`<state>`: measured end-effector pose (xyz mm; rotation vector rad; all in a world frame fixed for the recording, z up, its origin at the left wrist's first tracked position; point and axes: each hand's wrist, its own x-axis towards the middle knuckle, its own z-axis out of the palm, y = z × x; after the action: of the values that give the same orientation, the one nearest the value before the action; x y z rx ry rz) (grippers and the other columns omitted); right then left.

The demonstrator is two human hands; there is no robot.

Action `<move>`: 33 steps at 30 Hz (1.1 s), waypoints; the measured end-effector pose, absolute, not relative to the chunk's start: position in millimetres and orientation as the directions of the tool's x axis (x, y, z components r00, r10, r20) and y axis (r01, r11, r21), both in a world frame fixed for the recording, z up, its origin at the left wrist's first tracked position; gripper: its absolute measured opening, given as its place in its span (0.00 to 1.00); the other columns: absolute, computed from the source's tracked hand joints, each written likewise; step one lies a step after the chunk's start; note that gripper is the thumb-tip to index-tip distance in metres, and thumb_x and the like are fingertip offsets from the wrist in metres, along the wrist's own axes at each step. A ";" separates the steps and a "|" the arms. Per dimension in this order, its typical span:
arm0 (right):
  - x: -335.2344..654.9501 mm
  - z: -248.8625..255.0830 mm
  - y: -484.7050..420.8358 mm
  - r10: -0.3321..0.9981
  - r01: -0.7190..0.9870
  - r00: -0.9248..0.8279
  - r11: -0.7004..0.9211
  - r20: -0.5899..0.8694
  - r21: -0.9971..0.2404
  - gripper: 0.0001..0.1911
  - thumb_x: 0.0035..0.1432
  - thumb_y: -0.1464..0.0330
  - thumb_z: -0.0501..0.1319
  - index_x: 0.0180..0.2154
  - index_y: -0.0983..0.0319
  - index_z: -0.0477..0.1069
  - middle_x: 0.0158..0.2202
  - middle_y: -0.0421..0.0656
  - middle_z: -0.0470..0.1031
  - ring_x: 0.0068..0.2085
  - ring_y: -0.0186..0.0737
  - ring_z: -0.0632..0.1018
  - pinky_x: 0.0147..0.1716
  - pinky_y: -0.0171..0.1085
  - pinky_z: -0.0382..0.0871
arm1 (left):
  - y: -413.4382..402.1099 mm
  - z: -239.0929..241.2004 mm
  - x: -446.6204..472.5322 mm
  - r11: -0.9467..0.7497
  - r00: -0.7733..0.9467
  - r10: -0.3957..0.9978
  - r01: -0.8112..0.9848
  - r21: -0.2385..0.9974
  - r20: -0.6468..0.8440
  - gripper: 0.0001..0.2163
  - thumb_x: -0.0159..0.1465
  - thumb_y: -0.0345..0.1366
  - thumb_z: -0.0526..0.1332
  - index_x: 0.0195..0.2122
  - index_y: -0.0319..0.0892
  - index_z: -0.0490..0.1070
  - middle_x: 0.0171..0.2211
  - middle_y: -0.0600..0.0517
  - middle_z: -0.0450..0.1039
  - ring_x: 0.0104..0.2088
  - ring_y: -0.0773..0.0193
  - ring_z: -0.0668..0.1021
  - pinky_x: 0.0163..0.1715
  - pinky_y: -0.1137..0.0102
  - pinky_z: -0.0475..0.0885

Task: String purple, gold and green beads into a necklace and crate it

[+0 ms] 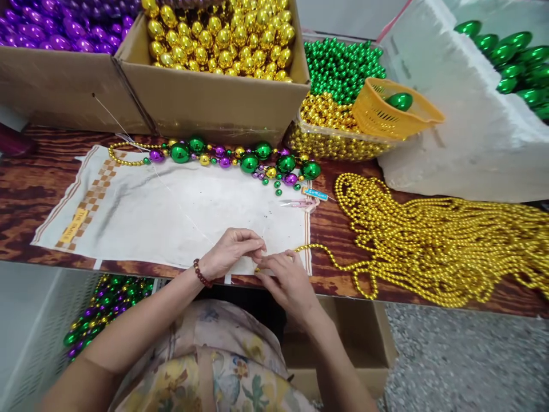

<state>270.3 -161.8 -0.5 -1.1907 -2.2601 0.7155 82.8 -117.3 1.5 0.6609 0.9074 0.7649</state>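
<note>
My left hand is closed in a pinch over the front of the white cloth. A thin white thread runs to it from a pin on the cardboard box at the back left. My right hand touches its fingertips and closes on the end of a gold bead strand, which trails right to a heap of gold bead strands. The exact grip is partly hidden by the fingers. Behind the hands lies a necklace of green, purple and gold beads, along the cloth's far edge.
Small thread snips and a blue-labelled tool lie by the cloth's right edge. Boxes of purple beads and gold beads stand behind. A yellow basket sits on a bead tub. An open carton is below the table.
</note>
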 end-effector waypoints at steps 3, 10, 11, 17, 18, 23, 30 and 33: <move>283.9 21.7 -152.1 0.878 0.538 -0.444 0.422 0.180 -0.730 0.07 0.69 0.67 0.56 0.43 0.57 0.74 0.40 0.45 0.80 0.41 0.42 0.79 0.42 0.41 0.71 | -111.4 3.0 78.0 0.545 0.495 0.760 -0.131 0.828 -0.422 0.12 0.54 0.42 0.71 0.27 0.36 0.78 0.21 0.51 0.74 0.23 0.70 0.74 0.29 0.73 0.69; 286.1 30.3 -121.4 0.738 0.588 -0.665 0.611 0.113 -0.530 0.18 0.68 0.76 0.51 0.52 0.60 0.74 0.42 0.48 0.79 0.38 0.40 0.79 0.34 0.34 0.72 | -94.9 9.1 78.0 0.478 0.676 0.631 0.049 0.877 -0.382 0.11 0.57 0.40 0.69 0.26 0.36 0.76 0.19 0.52 0.72 0.22 0.70 0.72 0.27 0.73 0.67; 287.2 27.8 -118.9 0.730 0.597 -0.675 0.624 0.104 -0.505 0.17 0.67 0.77 0.52 0.49 0.61 0.75 0.37 0.47 0.79 0.35 0.39 0.79 0.32 0.33 0.70 | -93.1 8.9 77.7 0.484 0.685 0.616 0.061 0.873 -0.389 0.11 0.57 0.39 0.69 0.26 0.35 0.76 0.20 0.52 0.73 0.22 0.70 0.72 0.27 0.73 0.66; 306.3 20.2 -121.4 0.839 0.532 -0.542 0.309 -0.037 -0.788 0.11 0.66 0.71 0.56 0.39 0.61 0.79 0.31 0.45 0.77 0.31 0.37 0.76 0.30 0.34 0.66 | -88.0 2.8 74.1 0.434 0.590 0.736 -0.032 0.900 -0.333 0.09 0.57 0.35 0.69 0.36 0.36 0.79 0.28 0.52 0.76 0.27 0.71 0.74 0.33 0.73 0.71; 307.1 18.1 -124.0 0.844 0.438 -0.523 0.149 -0.116 -0.886 0.10 0.65 0.69 0.58 0.39 0.61 0.79 0.30 0.43 0.76 0.29 0.37 0.75 0.29 0.34 0.66 | -88.7 1.2 75.1 0.405 0.560 0.771 -0.066 0.912 -0.302 0.09 0.56 0.35 0.70 0.37 0.37 0.79 0.28 0.52 0.76 0.28 0.71 0.75 0.34 0.73 0.71; 284.2 -2.8 -135.8 0.911 -0.321 -0.324 -0.360 -0.256 -0.876 0.10 0.57 0.63 0.66 0.41 0.58 0.81 0.21 0.37 0.68 0.21 0.31 0.66 0.23 0.34 0.64 | -102.2 -11.9 91.8 0.281 0.362 0.913 -0.233 0.931 -0.186 0.12 0.55 0.41 0.71 0.32 0.37 0.77 0.28 0.50 0.77 0.30 0.67 0.78 0.34 0.72 0.73; 260.5 -20.4 -134.2 0.992 0.039 -0.127 0.017 0.012 -0.999 0.17 0.63 0.66 0.61 0.53 0.55 0.77 0.32 0.40 0.77 0.30 0.37 0.76 0.36 0.40 0.74 | -119.6 -21.1 103.9 0.087 0.158 0.985 -0.076 0.993 -0.074 0.09 0.60 0.39 0.67 0.37 0.40 0.80 0.29 0.52 0.74 0.27 0.70 0.73 0.30 0.73 0.69; 264.6 -22.4 -133.0 0.956 0.368 -0.209 0.270 0.204 -0.890 0.19 0.67 0.69 0.56 0.57 0.56 0.73 0.45 0.45 0.80 0.42 0.42 0.80 0.43 0.41 0.75 | -118.3 -18.8 104.3 0.004 0.131 0.991 0.065 0.998 -0.013 0.07 0.60 0.35 0.66 0.37 0.41 0.81 0.29 0.53 0.72 0.30 0.69 0.72 0.31 0.73 0.67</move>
<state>264.6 -133.0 -22.4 -1.2168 -1.7347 0.9200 104.3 -118.3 -18.8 1.3091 1.1611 1.0737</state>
